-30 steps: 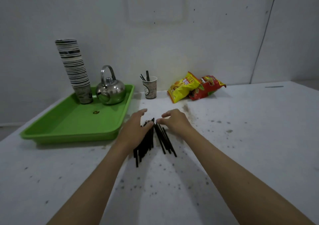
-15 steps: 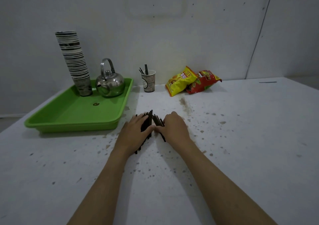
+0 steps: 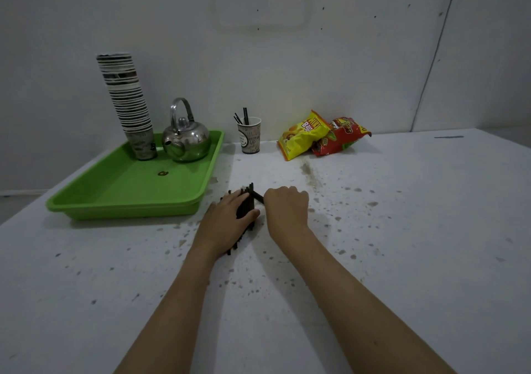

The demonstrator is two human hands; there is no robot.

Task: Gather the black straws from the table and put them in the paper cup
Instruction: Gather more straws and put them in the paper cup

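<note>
A bundle of black straws (image 3: 246, 204) lies on the white table just right of the green tray. My left hand (image 3: 227, 224) is wrapped over the bundle, thumb on its right side, with straw ends poking out beyond the fingers and below the wrist. My right hand (image 3: 286, 208) is curled against the bundle's right side, and one straw sticks out at an angle by its fingers. The paper cup (image 3: 249, 138) stands upright at the back near the wall, with a few black straws in it.
A green tray (image 3: 120, 190) at the left holds a tall stack of paper cups (image 3: 128, 106) and a metal kettle (image 3: 186, 141). A yellow snack bag (image 3: 303, 133) and a red snack bag (image 3: 343, 135) lie right of the cup. The table is speckled with dark spots.
The loose fan of straws has been pushed together into one bundle. Both hands closed in on it, the left hand now covering it. The view tilted slightly.
</note>
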